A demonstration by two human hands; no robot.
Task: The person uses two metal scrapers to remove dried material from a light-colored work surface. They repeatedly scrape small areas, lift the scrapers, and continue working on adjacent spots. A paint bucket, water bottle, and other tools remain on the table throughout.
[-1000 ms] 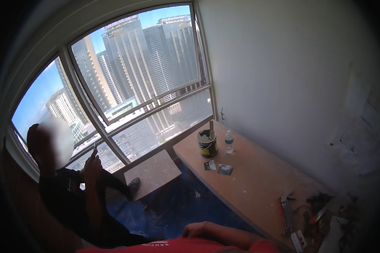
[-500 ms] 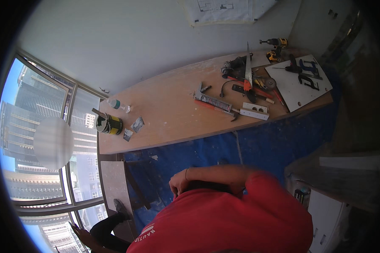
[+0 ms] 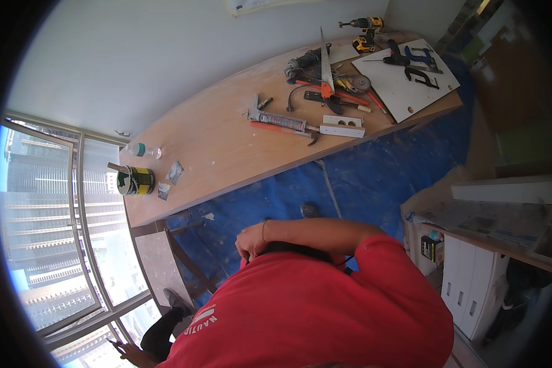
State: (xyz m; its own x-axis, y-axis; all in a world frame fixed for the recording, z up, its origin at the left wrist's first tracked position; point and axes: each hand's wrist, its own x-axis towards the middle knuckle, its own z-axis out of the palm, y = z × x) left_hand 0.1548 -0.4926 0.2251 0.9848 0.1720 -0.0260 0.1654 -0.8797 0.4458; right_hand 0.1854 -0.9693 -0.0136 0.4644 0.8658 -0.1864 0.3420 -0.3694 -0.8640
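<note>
My right arm bends across the front of my red shirt. My right hand (image 3: 250, 241) rests against the shirt front with its fingers curled inward; whatever lies under them is hidden. Some black material (image 3: 297, 249) shows beneath that forearm. My left hand does not show. Beyond my hand stands a wooden workbench (image 3: 208, 144). On it lie a caulking gun (image 3: 282, 121), a hammer (image 3: 276, 128), a white block with round holes (image 3: 342, 126), a handsaw (image 3: 326, 61), an angle grinder (image 3: 354, 83) and a yellow-black drill (image 3: 367, 27).
A paint bucket (image 3: 142, 181) and a clear bottle (image 3: 151, 151) stand on the bench's left end. Clamps (image 3: 424, 70) lie on a white board (image 3: 405, 98) at right. Blue sheeting (image 3: 374, 168) covers the floor. Another person's hand (image 3: 132, 354) and shoe (image 3: 178, 300) show lower left.
The view has shifted, so the bench and its tools sit further left and higher. My right hand stays against the shirt, with slightly altered fingers. A grey shoe now shows beyond my forearm.
</note>
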